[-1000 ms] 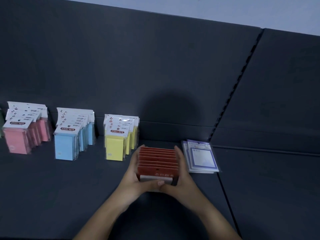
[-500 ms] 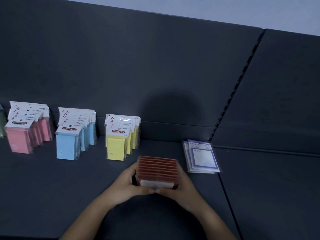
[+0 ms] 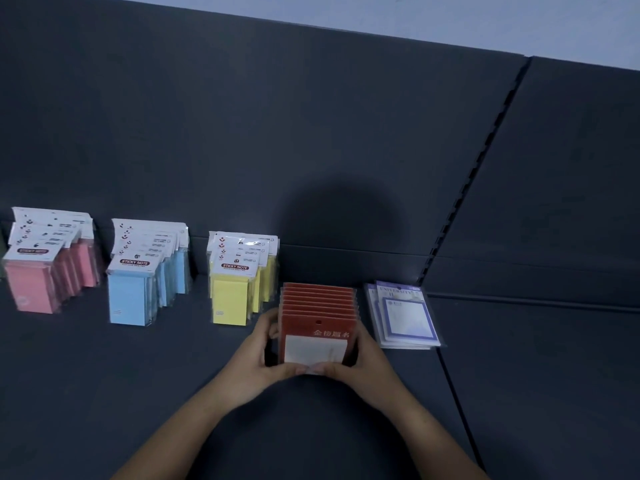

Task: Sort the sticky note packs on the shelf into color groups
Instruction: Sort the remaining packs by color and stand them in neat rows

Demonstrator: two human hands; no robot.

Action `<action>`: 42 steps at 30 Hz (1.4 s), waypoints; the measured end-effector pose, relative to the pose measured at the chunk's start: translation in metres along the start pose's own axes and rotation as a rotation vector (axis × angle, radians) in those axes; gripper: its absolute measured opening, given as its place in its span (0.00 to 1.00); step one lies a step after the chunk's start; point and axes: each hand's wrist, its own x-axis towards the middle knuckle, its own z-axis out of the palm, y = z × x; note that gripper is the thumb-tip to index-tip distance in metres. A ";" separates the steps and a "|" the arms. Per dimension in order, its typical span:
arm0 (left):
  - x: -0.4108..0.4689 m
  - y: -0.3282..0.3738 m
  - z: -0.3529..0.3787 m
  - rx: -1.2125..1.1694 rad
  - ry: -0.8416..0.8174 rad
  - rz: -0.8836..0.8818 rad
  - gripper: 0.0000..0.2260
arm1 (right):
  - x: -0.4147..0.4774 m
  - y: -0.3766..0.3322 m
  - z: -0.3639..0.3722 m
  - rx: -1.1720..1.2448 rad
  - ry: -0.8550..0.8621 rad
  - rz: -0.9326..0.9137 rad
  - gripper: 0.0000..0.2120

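Observation:
A row of several red sticky note packs (image 3: 317, 313) stands upright on the dark shelf (image 3: 104, 393), the front pack showing a white panel. My left hand (image 3: 256, 358) clasps the row's left side and my right hand (image 3: 360, 362) its right side, thumbs meeting under the front pack. To the left stand three upright groups: pink packs (image 3: 45, 268), blue packs (image 3: 145, 278) and yellow packs (image 3: 239, 282). Just right of the red row lie flat purple-bordered packs (image 3: 403, 315), stacked.
The shelf's dark back panel (image 3: 277, 133) rises behind the groups. A slotted upright (image 3: 474, 168) and a seam divide this shelf from the neighbouring shelf section (image 3: 547, 375) on the right. A pale wall shows above.
Both hands have tipped the red row more upright, so the front pack's face now shows. The other groups have not moved.

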 end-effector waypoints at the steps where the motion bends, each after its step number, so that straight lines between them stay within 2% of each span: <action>1: 0.002 -0.001 0.001 0.002 0.027 0.002 0.35 | 0.002 0.001 0.001 -0.004 0.029 0.002 0.32; 7: 0.032 0.003 0.004 0.062 0.109 0.049 0.26 | 0.031 0.003 0.010 -0.054 0.216 -0.037 0.25; 12: 0.058 -0.002 0.008 0.135 0.205 0.069 0.30 | 0.060 0.009 0.017 -0.093 0.295 -0.065 0.23; 17: 0.075 -0.009 0.014 0.275 0.293 0.071 0.24 | 0.080 0.013 0.016 -0.162 0.321 -0.083 0.26; 25: 0.081 -0.005 0.019 0.268 0.314 0.062 0.30 | 0.088 0.013 0.022 -0.207 0.405 -0.079 0.30; 33: 0.079 -0.005 0.020 0.260 0.299 0.073 0.29 | 0.087 0.012 0.023 -0.251 0.430 -0.071 0.31; 42: 0.077 -0.001 0.020 0.183 0.307 0.114 0.34 | 0.084 0.012 0.022 -0.049 0.413 -0.041 0.39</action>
